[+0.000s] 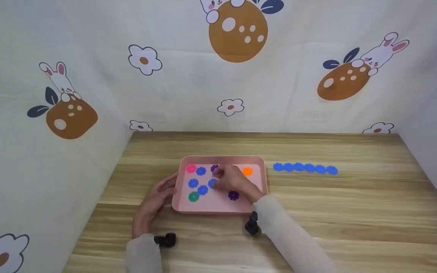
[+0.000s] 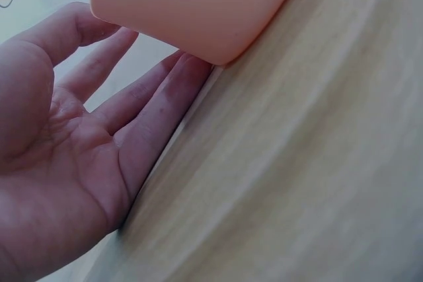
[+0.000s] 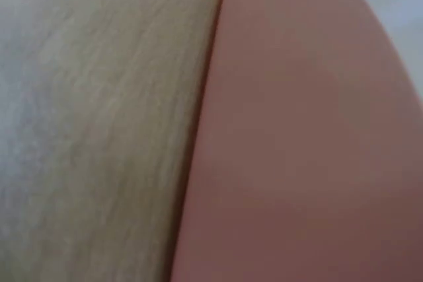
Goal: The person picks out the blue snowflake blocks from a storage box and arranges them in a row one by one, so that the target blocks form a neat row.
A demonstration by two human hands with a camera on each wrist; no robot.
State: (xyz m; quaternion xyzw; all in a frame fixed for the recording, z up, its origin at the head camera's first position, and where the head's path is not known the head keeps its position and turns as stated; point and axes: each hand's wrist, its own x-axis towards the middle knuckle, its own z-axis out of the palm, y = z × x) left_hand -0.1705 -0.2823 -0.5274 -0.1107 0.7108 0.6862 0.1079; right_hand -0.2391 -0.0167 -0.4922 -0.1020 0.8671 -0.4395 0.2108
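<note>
A pink tray (image 1: 218, 211) on the table holds several small flower-shaped discs. My left hand (image 1: 154, 204) is at its left side, with fingers extended; in the left wrist view that hand (image 2: 73, 143) has its fingertips at the tray's outer wall (image 2: 178, 11). Over the tray's middle, my right hand (image 1: 231, 181) reaches down with bent fingers. A blue disc (image 1: 211, 184) lies by its fingertips, partly covered, and a purple disc (image 1: 214, 168) is just beyond; I cannot tell whether the fingers pinch one. Only the tray wall (image 3: 297, 130) and wood appear in the right wrist view.
Right of the tray, several blue discs (image 1: 299, 167) form a joined row on the wooden table (image 1: 355, 212). Inside the tray are also pink (image 1: 191, 168), green (image 1: 194, 196), orange (image 1: 247, 171) and dark purple (image 1: 233, 195) discs. Patterned cloth (image 1: 180, 94) encloses the table's back and sides.
</note>
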